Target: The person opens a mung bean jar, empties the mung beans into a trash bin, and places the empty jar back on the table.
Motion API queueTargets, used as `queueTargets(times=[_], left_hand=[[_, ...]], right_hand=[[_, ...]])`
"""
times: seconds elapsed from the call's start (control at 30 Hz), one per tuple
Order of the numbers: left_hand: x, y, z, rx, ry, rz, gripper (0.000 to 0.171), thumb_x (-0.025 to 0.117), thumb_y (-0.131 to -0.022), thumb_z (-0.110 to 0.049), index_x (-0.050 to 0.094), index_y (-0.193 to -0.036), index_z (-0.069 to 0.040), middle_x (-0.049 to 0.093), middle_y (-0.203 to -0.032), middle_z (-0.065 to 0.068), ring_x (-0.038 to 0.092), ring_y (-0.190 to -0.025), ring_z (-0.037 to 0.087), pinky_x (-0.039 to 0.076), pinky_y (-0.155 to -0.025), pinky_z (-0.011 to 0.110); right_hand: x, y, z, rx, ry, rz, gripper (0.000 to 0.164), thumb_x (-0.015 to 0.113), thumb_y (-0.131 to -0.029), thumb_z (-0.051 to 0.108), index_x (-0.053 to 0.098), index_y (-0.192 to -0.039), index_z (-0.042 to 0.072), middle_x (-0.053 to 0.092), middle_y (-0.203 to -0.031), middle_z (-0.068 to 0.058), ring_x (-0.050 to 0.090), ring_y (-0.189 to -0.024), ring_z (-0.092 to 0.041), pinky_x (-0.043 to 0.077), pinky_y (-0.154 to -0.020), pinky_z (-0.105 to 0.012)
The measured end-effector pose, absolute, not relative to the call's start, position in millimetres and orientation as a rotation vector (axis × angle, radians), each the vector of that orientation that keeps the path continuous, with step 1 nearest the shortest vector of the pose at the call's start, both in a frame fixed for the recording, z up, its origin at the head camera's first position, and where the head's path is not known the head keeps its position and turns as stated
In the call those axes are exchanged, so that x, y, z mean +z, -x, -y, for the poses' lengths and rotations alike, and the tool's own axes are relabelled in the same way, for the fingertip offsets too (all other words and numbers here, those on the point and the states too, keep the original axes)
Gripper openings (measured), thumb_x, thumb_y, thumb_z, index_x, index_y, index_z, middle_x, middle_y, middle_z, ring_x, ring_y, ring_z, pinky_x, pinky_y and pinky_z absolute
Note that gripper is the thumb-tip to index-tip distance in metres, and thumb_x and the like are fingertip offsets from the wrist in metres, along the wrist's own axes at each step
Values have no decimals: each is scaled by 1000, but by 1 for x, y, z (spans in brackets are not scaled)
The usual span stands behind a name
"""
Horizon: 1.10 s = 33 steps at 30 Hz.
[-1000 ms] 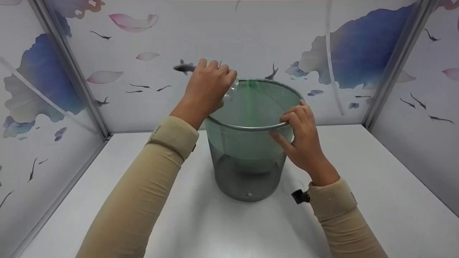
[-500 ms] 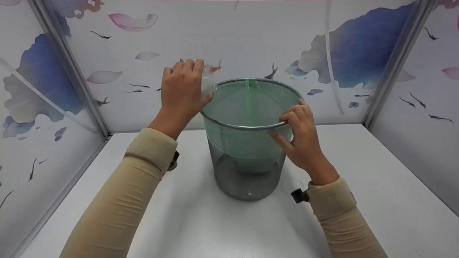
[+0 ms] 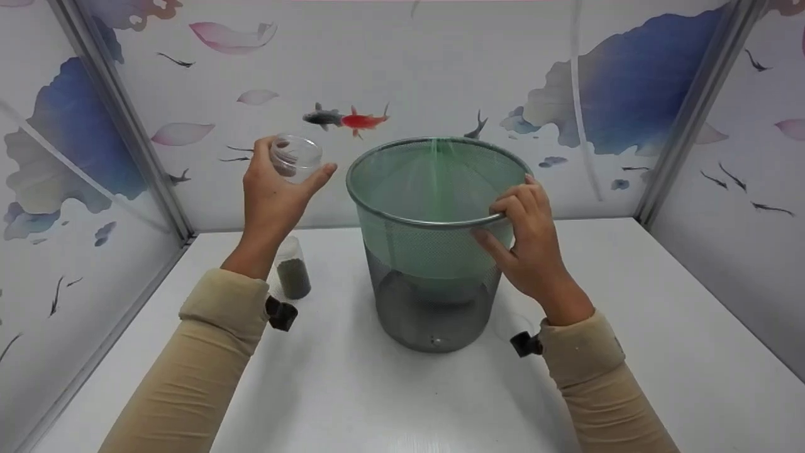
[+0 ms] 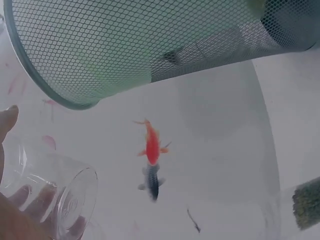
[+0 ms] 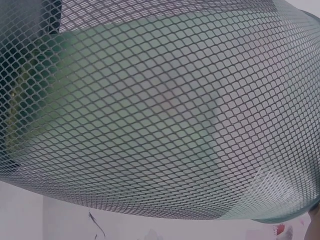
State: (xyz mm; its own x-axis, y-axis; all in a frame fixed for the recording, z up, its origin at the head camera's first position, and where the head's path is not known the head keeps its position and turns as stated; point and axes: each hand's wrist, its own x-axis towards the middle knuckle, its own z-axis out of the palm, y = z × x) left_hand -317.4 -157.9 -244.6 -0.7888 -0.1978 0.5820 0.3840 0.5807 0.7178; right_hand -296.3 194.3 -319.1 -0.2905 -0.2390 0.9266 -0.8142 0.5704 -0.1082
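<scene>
Left of the mesh bin (image 3: pixel 431 270), the left hand (image 3: pixel 272 195) holds a clear container (image 3: pixel 298 158); the right hand (image 3: pixel 534 245) grips the bin's near-right rim (image 3: pixel 468 223).

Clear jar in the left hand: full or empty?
It looks empty: the clear jar shows no contents, and the left hand shows through its wall in the left wrist view.

From behind the left hand (image 3: pixel 273 189) and right hand (image 3: pixel 528 245), the head view faced forward and down; nearer, the left-wrist view looked past its hand; nearest, the right-wrist view faced the mesh bin (image 3: pixel 434 251) beside its hand. All shared the bin.
</scene>
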Motion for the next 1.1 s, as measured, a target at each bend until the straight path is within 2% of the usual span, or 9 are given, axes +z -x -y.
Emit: queueTargets(times=[0.2, 0.33, 0.47, 0.83, 1.1], left_hand=[[-272, 318, 164, -1391, 96, 2255, 85, 83, -94, -39, 35, -158, -8, 51, -151, 19, 53, -135, 33, 51, -109, 51], [-298, 319, 167, -1492, 33, 2293, 82, 79, -97, -33, 33, -159, -9, 48, -155, 20, 49, -142, 35, 44, -116, 57], [-325, 319, 169, -1523, -24, 2315, 79, 78, -97, -31, 33, -158, -8, 46, -158, 20, 46, -146, 37, 39, -119, 59], [-365, 317, 159, -1551, -31, 2307, 82, 86, -91, -35, 40, -153, -7, 53, -149, 12, 47, -144, 33, 39, -120, 53], [-392, 315, 152, -1504, -37, 2369, 81, 91, -87, -31, 44, -147, -4, 62, -141, 14, 52, -140, 33, 39, -119, 51]], right_hand=[[-319, 295, -197, 738, -849, 1814, 54, 58, -108, 53, 59, -103, 0, 56, -103, -17, 50, -107, -38, 21, -125, -63], [-318, 296, -196, 733, -852, 1812, 54, 58, -107, 53, 59, -102, 0, 56, -102, -17, 50, -107, -39, 21, -125, -63], [-317, 297, -194, 736, -862, 1810, 53, 59, -107, 53, 59, -102, 0, 57, -102, -17, 50, -107, -38, 21, -125, -63], [-318, 295, -193, 727, -865, 1824, 50, 59, -108, 50, 58, -103, 1, 56, -103, -16, 50, -107, -38, 21, -126, -62], [-318, 295, -193, 738, -863, 1826, 51, 59, -108, 51, 58, -102, 0, 56, -103, -16, 50, -108, -37, 20, -126, -61]])
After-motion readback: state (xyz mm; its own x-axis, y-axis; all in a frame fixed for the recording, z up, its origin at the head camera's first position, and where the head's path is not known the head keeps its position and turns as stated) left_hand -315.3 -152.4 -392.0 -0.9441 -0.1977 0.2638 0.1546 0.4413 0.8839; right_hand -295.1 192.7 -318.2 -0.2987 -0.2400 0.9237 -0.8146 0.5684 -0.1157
